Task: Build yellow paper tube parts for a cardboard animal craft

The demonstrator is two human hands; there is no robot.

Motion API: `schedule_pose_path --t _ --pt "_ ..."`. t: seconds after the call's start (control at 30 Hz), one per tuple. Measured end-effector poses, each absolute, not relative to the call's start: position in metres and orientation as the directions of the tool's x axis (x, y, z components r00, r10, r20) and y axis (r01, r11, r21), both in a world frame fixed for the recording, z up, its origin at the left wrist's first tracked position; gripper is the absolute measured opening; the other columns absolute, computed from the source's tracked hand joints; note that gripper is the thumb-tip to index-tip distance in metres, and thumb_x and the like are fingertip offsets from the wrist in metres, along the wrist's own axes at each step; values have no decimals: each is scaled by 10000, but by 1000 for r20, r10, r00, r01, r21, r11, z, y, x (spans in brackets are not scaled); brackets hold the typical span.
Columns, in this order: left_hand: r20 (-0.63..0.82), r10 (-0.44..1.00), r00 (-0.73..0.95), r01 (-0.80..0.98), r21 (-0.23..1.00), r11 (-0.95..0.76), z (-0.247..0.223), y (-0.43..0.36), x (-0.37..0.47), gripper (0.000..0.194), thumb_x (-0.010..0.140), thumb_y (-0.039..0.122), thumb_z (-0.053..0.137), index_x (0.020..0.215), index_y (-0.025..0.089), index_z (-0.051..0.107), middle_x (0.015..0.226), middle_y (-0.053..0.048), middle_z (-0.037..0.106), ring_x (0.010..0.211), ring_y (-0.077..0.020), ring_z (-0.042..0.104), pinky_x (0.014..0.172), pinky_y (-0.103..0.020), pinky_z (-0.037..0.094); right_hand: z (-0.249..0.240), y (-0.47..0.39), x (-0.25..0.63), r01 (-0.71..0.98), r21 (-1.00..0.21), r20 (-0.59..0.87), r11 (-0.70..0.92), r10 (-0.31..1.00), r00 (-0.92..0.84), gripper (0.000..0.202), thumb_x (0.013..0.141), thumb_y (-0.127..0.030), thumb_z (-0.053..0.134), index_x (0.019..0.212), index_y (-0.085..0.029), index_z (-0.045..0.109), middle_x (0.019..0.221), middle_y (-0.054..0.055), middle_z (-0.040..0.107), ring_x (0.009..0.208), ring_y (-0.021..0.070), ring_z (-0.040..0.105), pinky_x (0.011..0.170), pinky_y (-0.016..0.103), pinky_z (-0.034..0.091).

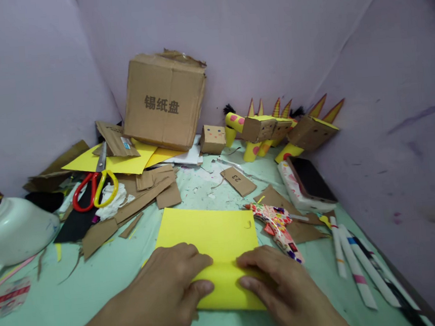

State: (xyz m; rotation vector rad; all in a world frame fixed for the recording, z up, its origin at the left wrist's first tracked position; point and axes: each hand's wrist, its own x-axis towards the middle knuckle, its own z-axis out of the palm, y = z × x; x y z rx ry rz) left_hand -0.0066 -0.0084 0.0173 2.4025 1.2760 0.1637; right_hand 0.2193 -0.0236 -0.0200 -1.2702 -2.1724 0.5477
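Yellow paper [208, 230] lies on worktop [99, 290], toward near edge, near part curled up. Left hand [170, 284], right hand [281, 284]: each grip clamped on curl. Glue gun [278, 219] just beside paper; markers [358, 272] near worktop's right edge.

Left lane: mint-green tablecloth [86, 281] gives passage between the left hand [175, 286] and the cardboard scraps [146, 200].
Left edge: red-and-yellow scissors [99, 168] and a white vessel [17, 226] block low sweeps.
Ahead: room beyond the yellow sheet [208, 230], with only a flat "23" cardboard piece [238, 181] partway.
Right: glue gun [273, 216] just beside the sheet; white markers [358, 272] farther out.
Back: large carton [164, 101] and cardboard-headed animal figures [262, 127] stand across.
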Motion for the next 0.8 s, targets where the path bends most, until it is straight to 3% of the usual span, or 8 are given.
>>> schedule_pose_path --t 0.13,0.23,0.33,0.4,0.47,0.57,0.67,0.8 --pt "44 886 462 673 632 -383 18 6 -24 264 803 336 507 993 237 660 916 -37 697 833 -216 628 729 -308 475 -4 -29 228 640 -668 515 381 857 27 189 824 -221 556 1007 -254 590 1043 45 656 999 214 594 895 367 455" --pt "131 980 147 488 853 -187 23 27 -43 272 741 424 590 904 233 695 906 -28 714 807 -220 640 679 -277 497 4 -35 234 590 -776 463 222 835 296 149 846 -282 536 978 -265 603 1010 34 675 970 217 618 850 346 492" --pt "9 998 -69 101 995 -3 36 45 -59 301 711 454 622 864 204 692 744 -19 709 619 -186 637 504 -244 492 -7 -40 230 644 -713 380 279 925 19 185 850 -305 523 1012 -275 607 985 22 694 905 206 654 731 285 547" --pt "-30 996 -87 -125 992 19 46 50 -63 262 708 406 642 836 181 685 674 -14 695 556 -177 629 470 -252 499 -20 -42 217 631 -636 347 444 895 -280 250 831 -280 555 1080 -281 580 1032 22 683 923 202 653 739 278 554" --pt "-2 999 -53 -278 961 -12 55 51 -61 206 725 352 636 830 180 679 703 -22 703 600 -198 650 516 -296 537 -28 -41 194 542 -609 370 579 812 -452 304 815 -248 576 1118 -264 552 1055 42 672 949 205 642 782 299 548" --pt "46 998 -38 -420 906 -58 61 48 -53 184 778 334 576 867 205 672 799 -26 718 740 -240 669 620 -375 566 -19 -31 152 482 -672 368 561 819 -440 318 811 -247 556 1123 -194 540 1134 113 619 1008 250 604 830 387 524" --pt "34 990 -139 -491 866 -99 64 45 -46 176 796 313 551 894 219 664 847 3 722 901 -241 643 738 -372 555 -2 -15 108 504 -764 178 403 882 -436 404 774 -266 601 1158 -163 529 1120 130 607 897 250 629 763 403 537" --pt "72 967 -243 -562 803 -201 75 49 -44 135 800 312 548 871 248 643 976 53 701 1103 -237 543 856 -402 513 -6 -16 65 717 -562 106 413 895 -433 583 677 -283 701 1179 -37 533 1243 278 508 1122 422 479 898 612 379"
